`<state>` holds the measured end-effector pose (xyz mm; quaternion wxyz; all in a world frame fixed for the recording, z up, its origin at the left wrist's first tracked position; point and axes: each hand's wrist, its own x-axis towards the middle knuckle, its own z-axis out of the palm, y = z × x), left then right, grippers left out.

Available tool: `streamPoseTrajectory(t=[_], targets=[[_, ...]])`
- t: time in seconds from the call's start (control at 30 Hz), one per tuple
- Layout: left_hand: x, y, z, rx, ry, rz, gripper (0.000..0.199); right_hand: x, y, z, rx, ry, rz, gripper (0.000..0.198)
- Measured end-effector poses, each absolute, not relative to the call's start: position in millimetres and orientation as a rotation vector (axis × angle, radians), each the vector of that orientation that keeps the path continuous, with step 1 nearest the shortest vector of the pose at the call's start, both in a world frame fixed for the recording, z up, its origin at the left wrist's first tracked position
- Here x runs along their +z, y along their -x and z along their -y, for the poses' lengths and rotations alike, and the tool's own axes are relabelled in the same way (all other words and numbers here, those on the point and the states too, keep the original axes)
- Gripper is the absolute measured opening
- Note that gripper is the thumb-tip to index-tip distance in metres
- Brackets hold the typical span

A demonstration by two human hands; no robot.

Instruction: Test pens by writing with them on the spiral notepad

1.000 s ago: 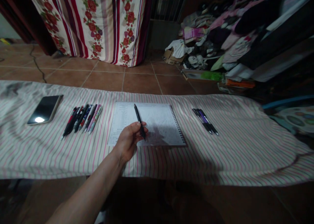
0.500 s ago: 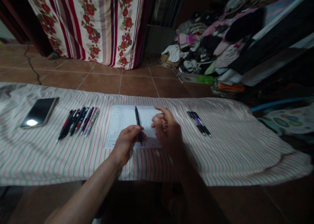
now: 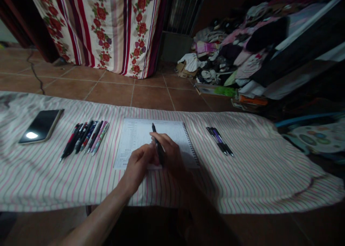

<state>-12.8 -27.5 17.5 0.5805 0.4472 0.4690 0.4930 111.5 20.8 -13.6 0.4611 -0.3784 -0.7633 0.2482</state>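
A dark pen [image 3: 159, 149] points away from me, held between my two hands above a spiral notebook [image 3: 126, 131] with printed pages. My left hand [image 3: 138, 165] is closed, its thumb and fingers pinched at the pen's left side. From the right, my right hand [image 3: 172, 154] has its fingers curled against the pen, the index finger reaching across its upper part; its lower fingers are in shadow. To the left lies a row of several pens [image 3: 84, 138] in mixed colours. A smaller group of pens [image 3: 219, 141], black and purple, rests right of the notebook.
A striped cloth [image 3: 256, 167] covers the low table. At its left end lies a phone [image 3: 40, 125] with a bright reflection. Beyond are a tiled floor [image 3: 113, 89], a floral curtain [image 3: 115, 30] and a heap of clothes [image 3: 231, 52]. A patterned chair [image 3: 318, 136] stands at right.
My right hand has moved left and closed against the pen, which was in my left hand alone. The notebook's spiral edge now shows. The view has shifted slightly.
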Motion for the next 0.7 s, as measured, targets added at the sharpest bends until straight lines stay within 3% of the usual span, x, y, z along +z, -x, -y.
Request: streamPoseTrajectory(t=[0.23,0.33,0.5,0.7], targets=[[15.8,27.3,19.7,1.285,-0.765,-1.238,0.019,0.5,-89.9,-21.6,1.484,0.801,0.809,0.023],[13.3,30.7,15.4,1.314,-0.684,-1.181,0.022,3.2,-87.7,-22.1,1.718,0.683,0.518,0.023],[14.1,30.4,12.1,1.349,-0.687,-1.114,0.027,5.5,-86.5,-21.5,1.881,0.586,0.312,0.022],[15.3,28.9,15.2,1.372,-0.744,-1.185,0.019,2.6,-84.4,-24.7,1.883,0.567,0.309,0.021]])
